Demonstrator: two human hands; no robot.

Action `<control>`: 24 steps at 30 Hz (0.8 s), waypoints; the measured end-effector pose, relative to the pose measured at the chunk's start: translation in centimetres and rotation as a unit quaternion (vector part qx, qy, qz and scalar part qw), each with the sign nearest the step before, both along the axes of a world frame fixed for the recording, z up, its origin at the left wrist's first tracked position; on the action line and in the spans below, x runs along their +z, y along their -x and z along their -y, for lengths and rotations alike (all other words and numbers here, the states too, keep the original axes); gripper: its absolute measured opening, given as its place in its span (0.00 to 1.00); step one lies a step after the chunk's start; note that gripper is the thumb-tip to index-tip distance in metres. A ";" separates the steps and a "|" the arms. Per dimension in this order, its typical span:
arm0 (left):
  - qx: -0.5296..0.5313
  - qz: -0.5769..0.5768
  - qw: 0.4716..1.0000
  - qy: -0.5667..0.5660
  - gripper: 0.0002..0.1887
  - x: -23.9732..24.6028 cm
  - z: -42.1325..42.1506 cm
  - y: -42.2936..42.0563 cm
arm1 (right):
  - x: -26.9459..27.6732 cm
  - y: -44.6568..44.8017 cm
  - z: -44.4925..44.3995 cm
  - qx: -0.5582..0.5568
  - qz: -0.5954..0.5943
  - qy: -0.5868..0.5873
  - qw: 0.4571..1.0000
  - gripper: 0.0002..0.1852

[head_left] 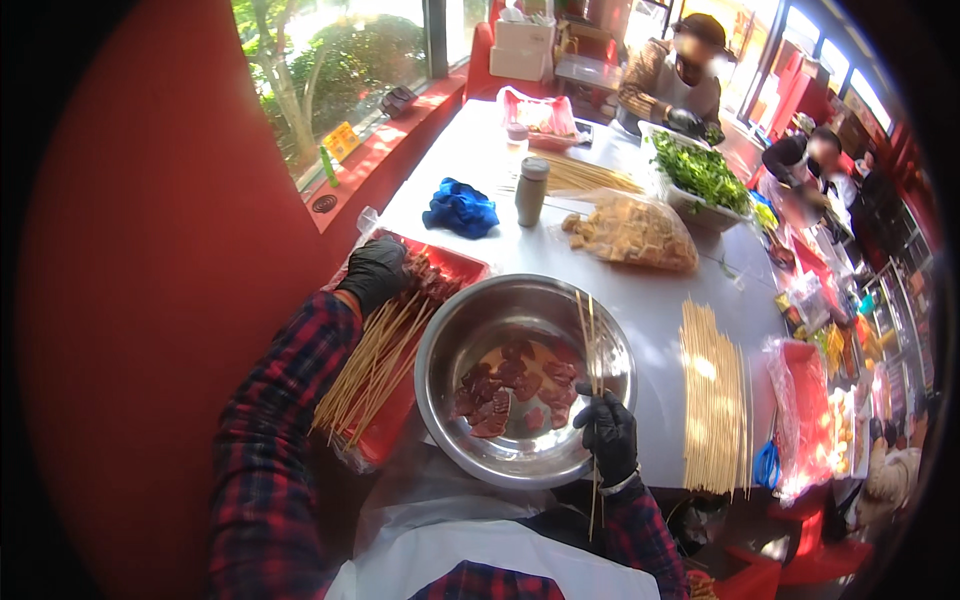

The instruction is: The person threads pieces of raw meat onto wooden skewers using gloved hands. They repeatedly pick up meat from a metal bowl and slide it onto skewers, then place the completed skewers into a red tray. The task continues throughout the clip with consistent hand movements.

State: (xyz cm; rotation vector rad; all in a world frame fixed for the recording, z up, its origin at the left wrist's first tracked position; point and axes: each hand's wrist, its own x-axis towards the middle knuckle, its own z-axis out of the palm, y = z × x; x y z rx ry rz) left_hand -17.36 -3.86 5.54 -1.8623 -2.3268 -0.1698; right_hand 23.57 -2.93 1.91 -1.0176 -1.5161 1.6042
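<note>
My right hand (611, 435), in a black glove, grips a few thin bamboo skewers (590, 330) upright at the right rim of a steel bowl (525, 480). No meat shows on those skewers. Several dark red meat slices (491, 390) lie in reddish liquid at the bowl's bottom. My left hand (377, 271), also black-gloved, is at the far end of a red tray (390, 435) left of the bowl. Its fingers are bent beside skewered meat (433, 283), and whether they pinch anything is hidden. The skewers' bare ends (367, 367) point towards me.
Bare skewers (712, 405) lie right of the bowl. Beyond it are a blue cloth (460, 208), a lidded bottle (532, 191), a bag of tan chunks (634, 231) and a basket of greens (701, 172). A person (679, 82) works across the table. A red wall (172, 300) stands left.
</note>
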 end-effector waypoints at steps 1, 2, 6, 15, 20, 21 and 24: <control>-0.046 0.076 0.994 -0.071 0.11 -0.7 -0.3 -0.9 | -0.3 -0.1 0.2 -0.001 -0.009 0.010 1.000 0.13; -0.098 0.154 0.975 -0.124 0.11 -1.5 -0.3 -2.3 | -0.2 0.1 0.3 0.004 0.005 0.004 1.000 0.12; -0.236 0.239 0.942 0.018 0.10 -6.2 -2.7 -10.8 | -0.2 0.0 0.4 -0.003 0.016 0.003 1.000 0.11; -0.364 0.312 0.876 -0.046 0.07 -12.6 -3.2 -21.2 | -1.1 -0.7 0.1 -0.033 0.000 -0.009 0.999 0.10; -0.401 0.185 0.893 0.081 0.08 -3.2 -1.1 -22.8 | 0.2 -0.3 0.0 0.015 0.039 0.010 0.999 0.08; -0.364 0.126 0.914 0.131 0.08 -2.9 -0.9 -23.8 | 0.4 -0.5 0.0 0.017 0.055 0.005 0.998 0.07; -0.135 0.602 0.759 0.209 0.11 -8.7 -1.5 -24.6 | 0.7 -0.1 0.3 0.021 0.084 -0.014 0.996 0.07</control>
